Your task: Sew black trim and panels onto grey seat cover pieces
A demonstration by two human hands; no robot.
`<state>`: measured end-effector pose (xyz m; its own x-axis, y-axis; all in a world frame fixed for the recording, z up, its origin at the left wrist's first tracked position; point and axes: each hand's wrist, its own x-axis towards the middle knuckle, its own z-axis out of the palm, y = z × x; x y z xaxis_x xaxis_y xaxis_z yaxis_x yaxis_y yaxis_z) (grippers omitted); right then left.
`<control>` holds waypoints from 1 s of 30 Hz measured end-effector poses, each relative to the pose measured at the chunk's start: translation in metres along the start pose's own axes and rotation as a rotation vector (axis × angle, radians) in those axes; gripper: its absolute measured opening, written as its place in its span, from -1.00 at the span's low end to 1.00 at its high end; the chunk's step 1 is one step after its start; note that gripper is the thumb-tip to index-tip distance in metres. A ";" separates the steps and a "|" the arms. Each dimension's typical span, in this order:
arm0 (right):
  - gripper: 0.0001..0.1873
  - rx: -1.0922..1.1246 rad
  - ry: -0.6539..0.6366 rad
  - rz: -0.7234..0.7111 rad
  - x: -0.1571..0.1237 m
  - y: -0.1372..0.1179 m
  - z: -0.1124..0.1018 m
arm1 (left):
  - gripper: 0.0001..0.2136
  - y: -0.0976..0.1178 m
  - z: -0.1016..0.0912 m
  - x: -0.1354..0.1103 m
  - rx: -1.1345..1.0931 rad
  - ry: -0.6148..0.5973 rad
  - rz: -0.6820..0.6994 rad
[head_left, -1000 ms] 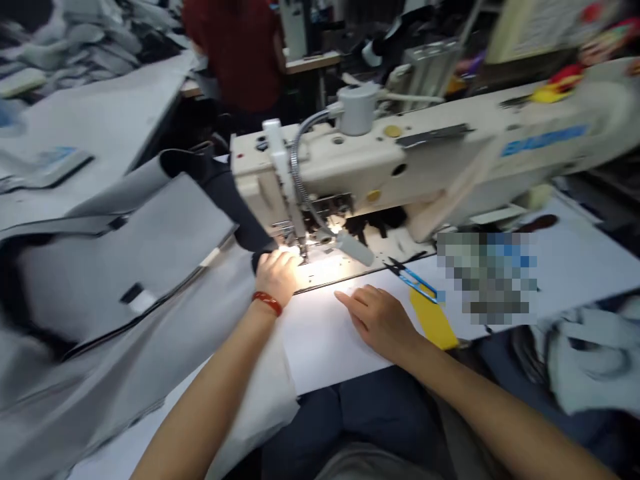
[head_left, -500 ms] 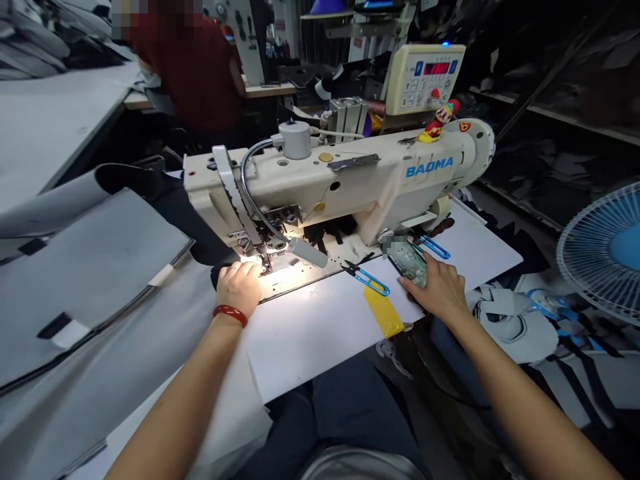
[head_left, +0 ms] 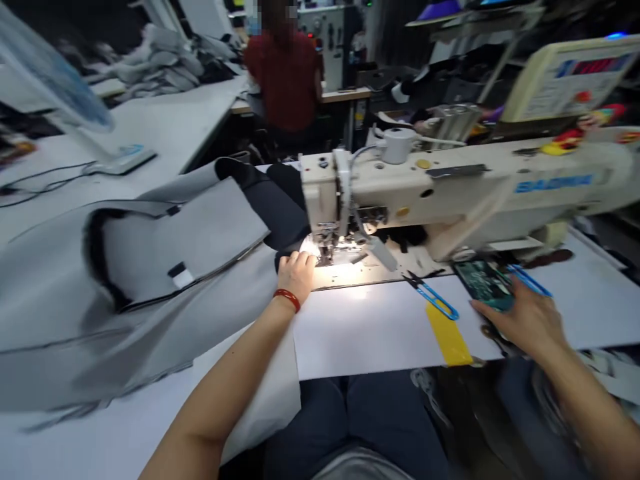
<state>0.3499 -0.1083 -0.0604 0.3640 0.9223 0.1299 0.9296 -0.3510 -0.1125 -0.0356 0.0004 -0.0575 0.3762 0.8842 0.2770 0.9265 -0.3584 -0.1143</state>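
My left hand (head_left: 297, 275), with a red bracelet at the wrist, is closed on the edge of dark fabric (head_left: 286, 207) beside the lit needle area of the sewing machine (head_left: 365, 180). Its fingertips are partly hidden. To the left the grey fabric piece (head_left: 235, 300) spreads from that spot over the table. My right hand (head_left: 530, 317) grips a phone (head_left: 483, 283) lying on the table right of the needle, thumb on the near side and fingers on the far side. Blue thread snips (head_left: 435, 300) lie left of the phone, and another blue pair (head_left: 531, 280) lies behind my right hand.
Yellow tape (head_left: 449, 337) marks the table's front edge. The control panel (head_left: 570, 80) stands above the machine's right end. A fan (head_left: 60, 80) rests on the white table at left. A person in a dark red top (head_left: 285, 80) sits beyond the machine.
The view has swung left, so the machine and both hands appear farther right and more grey fabric shows. My left hand stays by the needle; my right stays on the phone.
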 end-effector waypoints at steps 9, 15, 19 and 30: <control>-0.45 0.373 0.220 -0.970 -0.074 -0.108 0.004 | -0.75 -0.074 -0.033 -0.073 -0.344 -0.104 -0.330; -0.64 0.386 0.131 -1.257 -0.066 -0.265 0.021 | -0.75 -0.105 -0.056 -0.056 0.078 -0.361 -0.261; -0.46 0.338 0.032 -1.255 -0.025 -0.338 0.037 | -0.89 -0.118 -0.067 -0.045 -0.014 -0.569 -0.070; -0.44 0.363 -0.061 -1.271 -0.008 -0.380 0.070 | -0.48 -0.128 -0.095 -0.044 -0.253 -1.117 -0.294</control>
<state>-0.0097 0.0292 -0.0874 -0.7561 0.5835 0.2965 0.5471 0.8121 -0.2029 -0.1701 -0.0215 0.0359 0.0541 0.6694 -0.7409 0.9985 -0.0352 0.0411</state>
